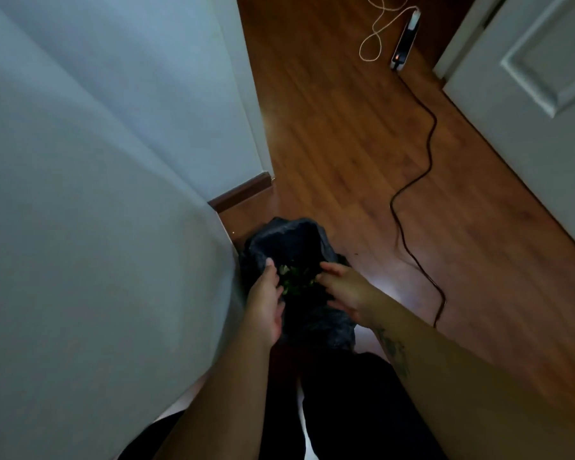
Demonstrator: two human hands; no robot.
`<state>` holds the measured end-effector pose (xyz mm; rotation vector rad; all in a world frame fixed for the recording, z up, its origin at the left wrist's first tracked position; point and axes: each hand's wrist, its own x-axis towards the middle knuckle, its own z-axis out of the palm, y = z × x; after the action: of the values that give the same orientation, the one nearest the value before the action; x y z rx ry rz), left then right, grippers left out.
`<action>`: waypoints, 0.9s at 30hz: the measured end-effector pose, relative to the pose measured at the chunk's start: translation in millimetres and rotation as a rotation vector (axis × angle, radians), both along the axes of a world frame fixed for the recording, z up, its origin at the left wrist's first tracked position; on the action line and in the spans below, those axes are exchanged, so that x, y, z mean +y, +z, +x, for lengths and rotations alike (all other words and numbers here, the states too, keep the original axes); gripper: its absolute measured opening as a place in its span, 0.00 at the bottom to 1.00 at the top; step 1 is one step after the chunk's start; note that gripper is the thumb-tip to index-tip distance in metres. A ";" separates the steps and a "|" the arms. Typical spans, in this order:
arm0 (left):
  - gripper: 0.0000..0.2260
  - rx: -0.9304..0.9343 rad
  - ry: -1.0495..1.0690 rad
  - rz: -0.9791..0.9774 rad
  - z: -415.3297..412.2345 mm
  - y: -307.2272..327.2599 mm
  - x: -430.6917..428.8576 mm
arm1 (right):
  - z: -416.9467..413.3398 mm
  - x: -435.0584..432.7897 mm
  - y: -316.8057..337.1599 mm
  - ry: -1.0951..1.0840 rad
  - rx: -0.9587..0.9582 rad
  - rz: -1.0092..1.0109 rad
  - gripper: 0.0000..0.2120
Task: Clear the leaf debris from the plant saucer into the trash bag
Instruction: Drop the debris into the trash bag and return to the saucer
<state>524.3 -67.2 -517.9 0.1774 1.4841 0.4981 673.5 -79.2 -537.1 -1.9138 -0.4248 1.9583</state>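
L hand (265, 302) fingers gripping crinkly black bag (291, 240) rim; R hand (344, 288) fingers spread over green leaf bits (291, 277).

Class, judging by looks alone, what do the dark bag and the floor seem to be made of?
Trash bag: probably thin black plastic film, since it crinkles and shows a dull sheen. Floor: wood or wood-look laminate planks, with visible grain, seams and a glossy reflection.

A power strip (406, 38) with cords lies on the wooden floor (339, 134).
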 end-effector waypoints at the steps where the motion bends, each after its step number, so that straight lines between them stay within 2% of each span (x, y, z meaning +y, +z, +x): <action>1: 0.29 -0.011 0.012 0.009 -0.1 -1.9 0.8 | 1.5 1.2 0.4 -0.022 -0.028 0.021 0.22; 5: 0.24 -0.002 0.084 0.099 3.5 20.5 1.2 | 6.1 3.9 27.0 -0.139 -0.077 0.118 0.15; 9: 0.10 0.029 0.163 0.186 7.4 80.2 1.2 | 11.5 11.4 89.5 -0.188 -0.058 0.201 0.05; 11: 0.06 0.033 0.188 0.229 11.0 119.8 0.6 | 14.2 16.9 133.2 -0.192 -0.058 0.258 0.04; 21: 0.03 -0.027 0.188 0.510 24.1 334.9 31.8 | 19.9 56.0 355.0 -0.135 -0.099 0.523 0.06; 27: 0.03 0.110 0.158 0.731 -16.9 422.1 41.2 | -8.9 84.8 435.6 0.023 -0.145 0.687 0.06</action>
<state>507.4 -26.0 -95.7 0.6711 1.3696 1.1639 664.6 5.6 -101.5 -1.5885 -1.0098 1.4167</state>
